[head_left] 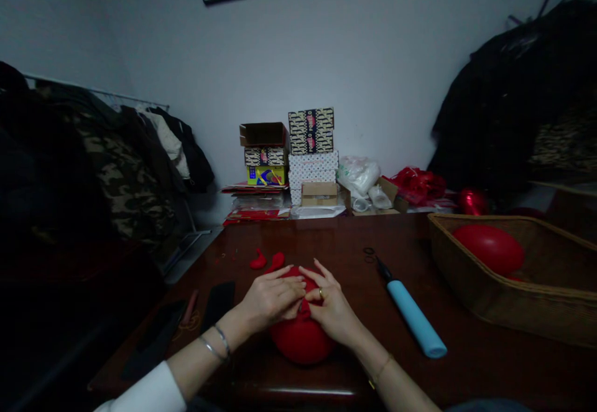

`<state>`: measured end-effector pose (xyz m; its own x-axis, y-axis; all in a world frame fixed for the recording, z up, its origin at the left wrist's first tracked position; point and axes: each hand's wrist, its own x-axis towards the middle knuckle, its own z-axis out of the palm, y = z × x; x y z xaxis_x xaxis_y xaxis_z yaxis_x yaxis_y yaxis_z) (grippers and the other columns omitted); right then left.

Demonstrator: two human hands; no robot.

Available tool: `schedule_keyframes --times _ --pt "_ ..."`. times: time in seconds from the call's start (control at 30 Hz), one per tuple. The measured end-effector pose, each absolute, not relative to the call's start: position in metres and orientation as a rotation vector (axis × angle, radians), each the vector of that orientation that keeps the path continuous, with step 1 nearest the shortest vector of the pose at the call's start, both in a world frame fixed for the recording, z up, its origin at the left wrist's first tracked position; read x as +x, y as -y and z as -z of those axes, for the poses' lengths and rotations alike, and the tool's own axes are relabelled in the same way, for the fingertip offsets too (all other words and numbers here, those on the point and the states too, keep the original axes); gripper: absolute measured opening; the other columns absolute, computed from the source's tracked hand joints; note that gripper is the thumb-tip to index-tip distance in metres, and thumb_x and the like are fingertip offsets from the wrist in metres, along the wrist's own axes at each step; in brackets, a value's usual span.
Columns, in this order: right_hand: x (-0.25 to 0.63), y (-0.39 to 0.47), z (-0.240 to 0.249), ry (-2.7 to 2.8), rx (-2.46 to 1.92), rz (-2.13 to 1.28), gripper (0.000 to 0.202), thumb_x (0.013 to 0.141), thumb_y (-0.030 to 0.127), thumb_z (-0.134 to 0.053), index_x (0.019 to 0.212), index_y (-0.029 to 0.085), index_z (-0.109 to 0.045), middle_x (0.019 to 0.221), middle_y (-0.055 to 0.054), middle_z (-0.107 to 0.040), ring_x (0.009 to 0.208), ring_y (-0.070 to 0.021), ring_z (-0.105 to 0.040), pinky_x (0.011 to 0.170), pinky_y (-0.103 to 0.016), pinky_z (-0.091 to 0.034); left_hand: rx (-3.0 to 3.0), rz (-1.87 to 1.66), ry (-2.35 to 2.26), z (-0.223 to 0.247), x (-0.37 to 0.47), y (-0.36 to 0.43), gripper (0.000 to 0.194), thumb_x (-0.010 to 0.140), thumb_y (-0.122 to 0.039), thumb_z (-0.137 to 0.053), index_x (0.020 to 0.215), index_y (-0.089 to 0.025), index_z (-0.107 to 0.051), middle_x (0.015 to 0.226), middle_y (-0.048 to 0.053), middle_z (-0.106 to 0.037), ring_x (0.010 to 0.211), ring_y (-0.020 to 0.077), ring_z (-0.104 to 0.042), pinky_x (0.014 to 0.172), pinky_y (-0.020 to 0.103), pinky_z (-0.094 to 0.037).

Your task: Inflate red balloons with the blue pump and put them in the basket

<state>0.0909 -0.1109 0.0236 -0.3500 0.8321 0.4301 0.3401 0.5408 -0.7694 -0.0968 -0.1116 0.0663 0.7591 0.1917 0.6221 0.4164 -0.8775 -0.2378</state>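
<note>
A red inflated balloon (303, 343) rests against the table's near side, directly below both hands. My left hand (275, 297) reaches over its upper left, fingers bent at the balloon's neck. From the right, my right hand (332, 309) pinches the neck between thumb and forefinger, its other fingers raised. The fingers partly hide the neck, so I cannot tell whether it is knotted. Just beyond the hands lie two small limp red balloons (258, 259). A light blue balloon pump (414, 317) with a black nozzle lies to the right.
At right, a wicker basket (504, 290) holds another red balloon (489, 249). Dark flat objects (217, 306) and a reddish stick (189, 307) lie on the left. Stacked boxes (311, 169) stand behind the table (336, 234). Clothes (130, 163) hang at the left.
</note>
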Motion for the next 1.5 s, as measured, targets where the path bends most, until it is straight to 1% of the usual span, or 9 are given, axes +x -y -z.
schedule_keyframes --times 0.17,0.3,0.5,0.67,0.97,1.1,1.23,1.37,1.5 --pt "0.094 0.112 -0.026 1.909 -0.893 -0.770 0.010 0.071 0.026 -0.066 0.072 0.033 -0.072 0.135 0.003 -0.049 0.138 -0.0241 -0.018 0.108 -0.053 -0.015 -2.803 0.968 0.776 -0.068 -0.091 0.117 0.020 0.075 -0.010 -0.053 0.091 -0.020 -0.060 0.097 0.004 -0.072 0.100 0.0182 -0.064 0.109 0.049 -0.027" --pt "0.096 0.114 -0.025 1.937 -0.859 -0.740 0.014 0.072 0.024 -0.067 0.078 0.035 -0.073 0.134 0.003 -0.050 0.138 -0.0235 -0.017 0.108 -0.052 -0.016 -2.972 0.762 0.911 -0.083 -0.090 0.122 0.017 0.072 -0.009 -0.051 0.083 -0.020 -0.056 0.110 0.004 -0.067 0.118 0.0201 -0.053 0.112 0.050 -0.016" --pt "0.098 0.114 -0.022 1.873 -0.864 -0.774 0.009 0.075 0.030 -0.066 0.076 0.036 -0.073 0.132 0.003 -0.052 0.137 -0.0250 -0.020 0.108 -0.053 -0.017 -2.893 0.507 0.788 -0.102 -0.096 0.130 0.019 0.068 -0.010 -0.051 0.081 -0.021 -0.059 0.114 0.004 -0.062 0.120 0.0229 -0.049 0.112 0.053 0.000" --pt "0.096 0.112 -0.018 1.735 -0.852 -0.846 0.006 0.073 0.034 -0.069 0.078 0.036 -0.073 0.128 0.002 -0.056 0.134 -0.0242 -0.026 0.108 -0.050 -0.021 -2.812 0.551 0.846 -0.088 -0.100 0.135 0.013 0.072 -0.015 -0.052 0.082 -0.020 -0.059 0.109 0.007 -0.060 0.115 0.0229 -0.052 0.113 0.054 -0.006" --pt "0.088 0.110 -0.008 1.627 -0.867 -0.849 0.014 0.075 0.042 -0.066 0.082 0.032 -0.073 0.118 -0.004 -0.063 0.129 -0.0251 -0.036 0.104 -0.051 -0.030 -2.597 1.166 0.889 -0.046 -0.094 0.134 0.015 0.073 -0.011 -0.046 0.062 -0.020 -0.049 0.083 0.002 -0.064 0.087 0.0172 -0.062 0.109 0.054 -0.022" --pt "0.081 0.115 -0.003 1.617 -0.913 -0.720 0.016 0.078 0.043 -0.063 0.085 0.033 -0.073 0.117 -0.003 -0.064 0.129 -0.0245 -0.035 0.105 -0.051 -0.027 -2.554 1.620 1.159 -0.049 -0.085 0.137 0.027 0.080 -0.022 -0.046 0.055 -0.020 -0.039 0.065 0.002 -0.060 0.070 0.0168 -0.055 0.086 0.047 -0.044" --pt "0.076 0.119 0.008 1.638 -0.973 -0.521 0.016 0.081 0.041 -0.059 0.090 0.036 -0.071 0.116 -0.001 -0.064 0.127 -0.0242 -0.038 0.102 -0.051 -0.032 -2.776 1.844 1.268 -0.046 -0.084 0.139 0.034 0.086 -0.030 -0.038 0.053 -0.020 -0.044 0.056 0.005 -0.055 0.066 0.0184 -0.051 0.065 0.035 -0.046" --pt "0.072 0.123 0.018 1.632 -1.012 -0.369 0.022 0.085 0.032 -0.055 0.102 0.037 -0.067 0.119 0.001 -0.062 0.126 -0.0231 -0.040 0.100 -0.049 -0.035 -2.881 1.894 1.410 -0.033 -0.086 0.136 0.037 0.088 -0.030 -0.035 0.090 -0.015 -0.069 0.060 0.004 -0.062 0.076 0.0203 -0.058 0.077 0.037 -0.047" --pt "0.069 0.127 0.021 1.654 -0.993 -0.285 0.032 0.084 0.023 -0.051 0.110 0.037 -0.064 0.122 0.003 -0.060 0.126 -0.0229 -0.040 0.102 -0.049 -0.034 -2.529 2.124 1.850 -0.021 -0.080 0.131 0.046 0.090 -0.035 -0.044 0.129 -0.014 -0.053 0.050 -0.003 -0.060 0.056 0.0146 -0.059 0.074 0.033 -0.049"
